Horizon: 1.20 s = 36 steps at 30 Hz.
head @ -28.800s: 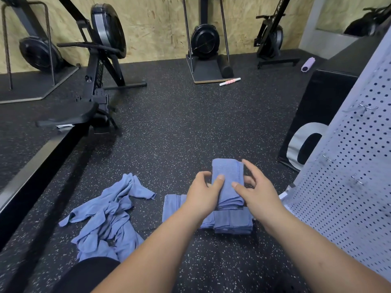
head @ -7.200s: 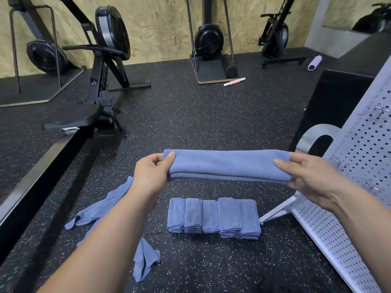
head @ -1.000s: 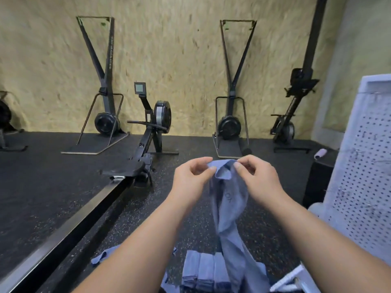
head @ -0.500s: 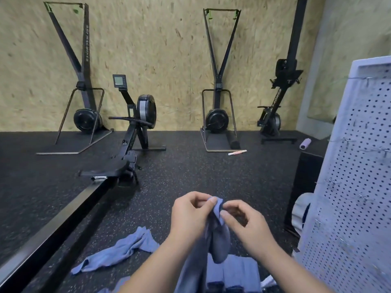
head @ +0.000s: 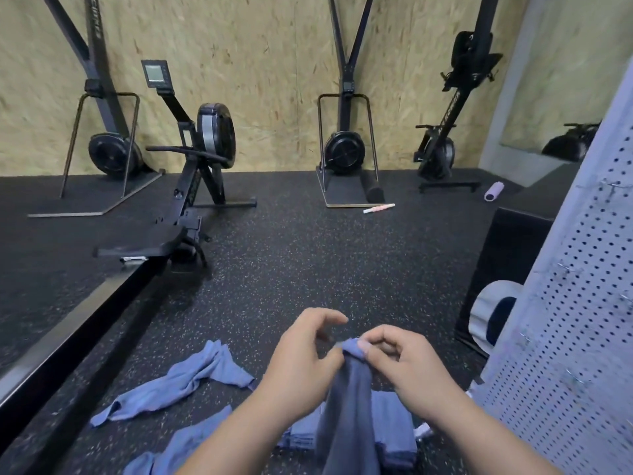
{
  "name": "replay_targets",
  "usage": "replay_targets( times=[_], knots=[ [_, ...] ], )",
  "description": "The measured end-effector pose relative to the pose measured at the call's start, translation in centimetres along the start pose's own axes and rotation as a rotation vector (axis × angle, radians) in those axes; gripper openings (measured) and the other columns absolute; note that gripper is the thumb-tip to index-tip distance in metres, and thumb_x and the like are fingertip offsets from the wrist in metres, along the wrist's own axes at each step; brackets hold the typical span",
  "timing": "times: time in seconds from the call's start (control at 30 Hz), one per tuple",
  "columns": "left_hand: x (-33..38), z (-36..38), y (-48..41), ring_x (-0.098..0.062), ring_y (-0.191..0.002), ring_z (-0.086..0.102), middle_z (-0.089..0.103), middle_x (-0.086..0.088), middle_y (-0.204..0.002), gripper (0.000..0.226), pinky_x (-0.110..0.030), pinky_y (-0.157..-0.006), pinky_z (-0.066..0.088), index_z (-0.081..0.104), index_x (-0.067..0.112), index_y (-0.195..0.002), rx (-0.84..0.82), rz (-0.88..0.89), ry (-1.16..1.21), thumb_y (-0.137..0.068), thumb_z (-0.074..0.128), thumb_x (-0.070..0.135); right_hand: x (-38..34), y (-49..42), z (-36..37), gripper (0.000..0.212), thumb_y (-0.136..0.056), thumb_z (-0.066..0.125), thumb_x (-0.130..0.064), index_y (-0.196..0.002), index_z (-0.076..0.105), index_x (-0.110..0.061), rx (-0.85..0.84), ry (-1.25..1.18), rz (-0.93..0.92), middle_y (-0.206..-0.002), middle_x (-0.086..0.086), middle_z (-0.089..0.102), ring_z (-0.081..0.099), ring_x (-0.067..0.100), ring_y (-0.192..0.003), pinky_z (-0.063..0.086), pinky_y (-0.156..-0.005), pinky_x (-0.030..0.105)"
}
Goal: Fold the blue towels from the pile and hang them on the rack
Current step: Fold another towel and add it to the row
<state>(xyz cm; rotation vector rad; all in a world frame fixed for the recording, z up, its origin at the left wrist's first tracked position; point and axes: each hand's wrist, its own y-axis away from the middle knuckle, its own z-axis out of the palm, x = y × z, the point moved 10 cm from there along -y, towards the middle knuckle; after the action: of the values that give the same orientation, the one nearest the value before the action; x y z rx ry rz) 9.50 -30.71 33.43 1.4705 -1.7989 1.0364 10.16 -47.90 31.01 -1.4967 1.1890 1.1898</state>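
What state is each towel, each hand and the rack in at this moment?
held towel: unfolded, hanging limp
right hand: pinching the held towel's top
left hand: fingers curled beside the held towel, grip unclear
folded towels: lined up on the floor
loose towels: crumpled on the floor
rack: no towel on the visible hooks

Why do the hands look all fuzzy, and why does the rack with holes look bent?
In the head view, the left hand and right hand are smeared by motion blur, as is the top of the towel. The same view's wide lens bows the rack at the right edge. The rowing machine farther back looks sharper.
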Motion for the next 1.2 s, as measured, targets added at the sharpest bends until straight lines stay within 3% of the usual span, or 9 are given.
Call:
replay_targets(
  times=[0.1, 0.2, 0.3, 0.43, 0.57, 0.7, 0.83, 1.1, 1.2],
  knots=[
    [1.1, 1.6, -0.7, -0.001, -0.104, 0.066, 0.072, 0.025, -0.109, 0.029, -0.022, -0.091, 0.051, 0.07, 0.039, -0.112, -0.07, 0.104, 0.018, -0.092, 0.072, 0.018, 0.9, -0.8, -0.2, 0.009, -0.1, 0.072, -0.013, -0.092, 0.077, -0.011, 0.003, -0.028, 0.04, -0.083, 0.011, 0.079, 0.068, 0.01, -0.071, 0.053, -0.062, 0.022],
    [0.9, 2.1, -1.3, -0.004, -0.102, 0.067, 0.072, 0.022, -0.102, 0.016, -0.025, -0.09, 0.052, 0.071, 0.038, -0.107, -0.035, 0.147, -0.027, -0.094, 0.077, 0.032, 1.5, -1.3, -0.9, 0.011, -0.1, 0.073, -0.016, -0.091, 0.079, -0.012, 0.034, -0.047, 0.083, -0.084, 0.012, 0.08, 0.069, 0.012, -0.073, 0.053, -0.063, 0.022],
    [0.4, 2.5, -1.9, -0.003, -0.098, 0.064, 0.071, 0.022, -0.093, 0.009, -0.029, -0.089, 0.052, 0.071, 0.039, -0.102, -0.021, 0.173, -0.139, -0.094, 0.076, 0.042, 1.9, -1.6, -1.6, 0.014, -0.098, 0.075, -0.025, -0.093, 0.08, -0.013, 0.064, -0.098, 0.117, -0.087, 0.014, 0.08, 0.073, 0.019, -0.078, 0.056, -0.07, 0.033],
    [-0.8, 2.5, -2.9, -0.008, -0.077, 0.065, 0.071, 0.014, -0.08, 0.011, -0.037, -0.076, 0.055, 0.072, 0.034, -0.091, 0.024, 0.102, -0.013, -0.098, 0.071, 0.042, 2.3, -2.2, -2.2, 0.017, -0.099, 0.073, -0.031, -0.099, 0.081, -0.016, 0.066, -0.1, 0.134, -0.094, 0.011, 0.081, 0.075, 0.022, -0.085, 0.055, -0.077, 0.04],
    [-2.4, 2.4, -3.9, -0.007, -0.068, 0.062, 0.072, 0.012, -0.076, 0.011, -0.027, -0.066, 0.05, 0.073, 0.031, -0.087, 0.083, 0.001, 0.115, -0.098, 0.073, 0.032, 2.7, -2.6, -2.7, 0.006, -0.097, 0.076, -0.02, -0.101, 0.081, -0.02, 0.037, 0.003, 0.095, -0.098, 0.006, 0.081, 0.076, 0.026, -0.096, 0.06, -0.088, 0.047],
    [-2.8, 3.6, -4.4, -0.01, -0.079, 0.067, 0.074, 0.012, -0.087, 0.014, -0.027, -0.078, 0.056, 0.072, 0.033, -0.099, -0.001, -0.007, 0.148, -0.093, 0.078, 0.021, 3.0, -3.0, -3.8, 0.007, -0.097, 0.077, -0.022, -0.092, 0.081, -0.026, 0.107, 0.163, 0.0, -0.088, 0.001, 0.079, 0.066, 0.017, -0.077, 0.054, -0.071, 0.03],
    [-1.6, 4.5, -3.9, 0.003, -0.071, 0.062, 0.073, 0.018, -0.08, 0.003, -0.016, -0.069, 0.047, 0.078, 0.03, -0.097, -0.088, 0.067, 0.05, -0.094, 0.079, 0.03, 2.9, -2.8, -3.3, 0.007, -0.096, 0.077, -0.023, -0.093, 0.08, -0.028, 0.092, 0.244, -0.057, -0.075, -0.008, 0.072, 0.053, 0.005, -0.063, 0.044, -0.062, 0.022],
    [-2.9, -1.7, -4.8, -0.001, -0.068, 0.064, 0.07, 0.019, -0.07, 0.009, -0.013, -0.061, 0.041, 0.078, 0.033, -0.084, 0.213, 0.035, -0.129, -0.093, 0.079, 0.035, 3.3, -3.1, -3.9, 0.007, -0.096, 0.078, -0.025, -0.09, 0.078, -0.025, -0.074, 0.369, 0.014, -0.072, -0.007, 0.068, 0.054, 0.008, -0.061, 0.048, -0.057, 0.022],
    [-4.6, -5.1, -4.9, -0.001, -0.068, 0.064, 0.069, 0.02, -0.069, 0.013, -0.018, -0.062, 0.043, 0.075, 0.033, -0.081, 0.374, -0.046, -0.128, -0.094, 0.078, 0.037, 2.8, -3.4, -6.4, 0.008, -0.094, 0.08, -0.029, -0.086, 0.079, -0.03, -0.033, 0.475, -0.001, -0.072, -0.006, 0.07, 0.052, 0.004, -0.059, 0.045, -0.059, 0.022]
  ],
)
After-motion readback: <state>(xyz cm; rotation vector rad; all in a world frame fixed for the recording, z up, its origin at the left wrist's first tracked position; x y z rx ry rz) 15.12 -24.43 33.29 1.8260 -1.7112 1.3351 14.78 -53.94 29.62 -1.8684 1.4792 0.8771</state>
